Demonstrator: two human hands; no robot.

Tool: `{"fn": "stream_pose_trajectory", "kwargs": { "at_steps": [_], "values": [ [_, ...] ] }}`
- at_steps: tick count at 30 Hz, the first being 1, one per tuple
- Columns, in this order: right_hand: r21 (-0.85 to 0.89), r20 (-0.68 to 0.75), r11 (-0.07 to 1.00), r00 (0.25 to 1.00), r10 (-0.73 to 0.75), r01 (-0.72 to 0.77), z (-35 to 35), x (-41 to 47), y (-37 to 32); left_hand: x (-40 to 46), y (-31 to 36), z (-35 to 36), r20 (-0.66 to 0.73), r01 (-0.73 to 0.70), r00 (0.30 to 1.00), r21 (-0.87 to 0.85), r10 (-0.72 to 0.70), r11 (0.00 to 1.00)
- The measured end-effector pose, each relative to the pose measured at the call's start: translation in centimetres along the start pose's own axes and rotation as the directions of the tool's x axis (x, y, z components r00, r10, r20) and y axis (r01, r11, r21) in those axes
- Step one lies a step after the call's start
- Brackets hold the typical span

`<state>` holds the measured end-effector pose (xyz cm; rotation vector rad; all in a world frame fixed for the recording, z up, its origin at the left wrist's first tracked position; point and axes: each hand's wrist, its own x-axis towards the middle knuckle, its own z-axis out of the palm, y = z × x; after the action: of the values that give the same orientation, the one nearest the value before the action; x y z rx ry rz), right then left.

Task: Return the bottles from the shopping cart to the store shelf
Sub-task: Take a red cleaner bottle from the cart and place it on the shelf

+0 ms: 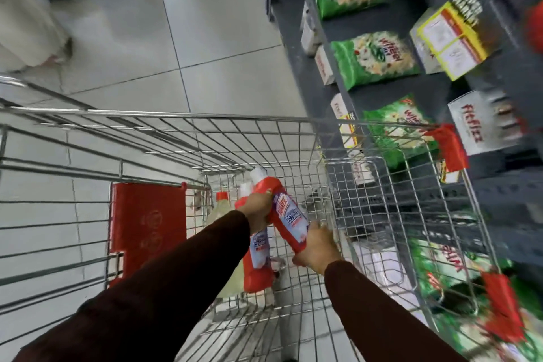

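Note:
Both my hands reach down into the wire shopping cart (164, 117). My left hand (255, 209) and my right hand (316, 247) together grip one red cleaner bottle (283, 209) with a white cap and a blue-white label; the left holds its neck end, the right its base. A second red bottle (258, 261) of the same kind lies below it in the cart. A pale bottle with a red cap (221, 200) lies to its left, partly hidden by my left sleeve. The grey store shelf (329, 88) stands to the right of the cart.
The shelf holds green food bags (373, 59) and white boxes (473, 123). A red plastic panel (147, 226) sits at the cart's left inside. Another person's legs (32, 26) stand on the tiled floor at upper left. Red corner guards (449, 147) mark the cart's right rim.

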<state>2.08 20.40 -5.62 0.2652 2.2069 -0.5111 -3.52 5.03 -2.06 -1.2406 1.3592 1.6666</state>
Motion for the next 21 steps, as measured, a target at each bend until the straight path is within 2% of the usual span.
{"fn": "stream_pose_trajectory", "kwargs": {
  "at_steps": [4, 7, 9, 12, 15, 17, 21],
  "values": [
    [0.008, -0.015, 1.000, 1.000, -0.020, 0.021, -2.7, -2.0, -0.1, -2.6, -0.6, 0.1, 0.052, 0.019, 0.999, -0.107, -0.014, 0.994],
    [0.121, -0.030, 0.991, 0.998, -0.056, 0.059, -5.3, -5.7, -0.1, -6.1, -0.5, -0.5, 0.130, -0.013, 0.991, -0.100, 0.026, 0.995],
    [0.279, -0.060, 0.950, 0.990, -0.128, 0.140, -6.9, -8.7, 0.3, -9.1, 0.2, -0.8, 0.173, -0.071, 0.982, -0.067, 0.082, 0.995],
    [0.546, -0.115, 0.808, 0.975, -0.190, 0.221, -9.0, -14.6, 1.0, -14.9, 1.8, -0.9, 0.270, -0.248, 0.934, 0.024, 0.233, 0.968],
    [0.690, -0.174, 0.667, 0.959, -0.225, 0.282, -10.4, -21.5, 1.8, -22.9, 3.2, 0.1, 0.365, -0.449, 0.857, 0.179, 0.365, 0.876],
    [0.739, -0.266, 0.578, 0.938, -0.223, 0.347, -11.1, -26.0, 2.4, -28.5, 3.7, 1.3, 0.446, -0.576, 0.786, 0.277, 0.428, 0.769],
    [0.757, -0.470, 0.445, 0.872, -0.138, 0.478, -11.7, -36.1, 5.6, -40.2, 2.1, 5.1, 0.656, -0.807, 0.566, 0.317, 0.499, 0.498]
  ]
}}
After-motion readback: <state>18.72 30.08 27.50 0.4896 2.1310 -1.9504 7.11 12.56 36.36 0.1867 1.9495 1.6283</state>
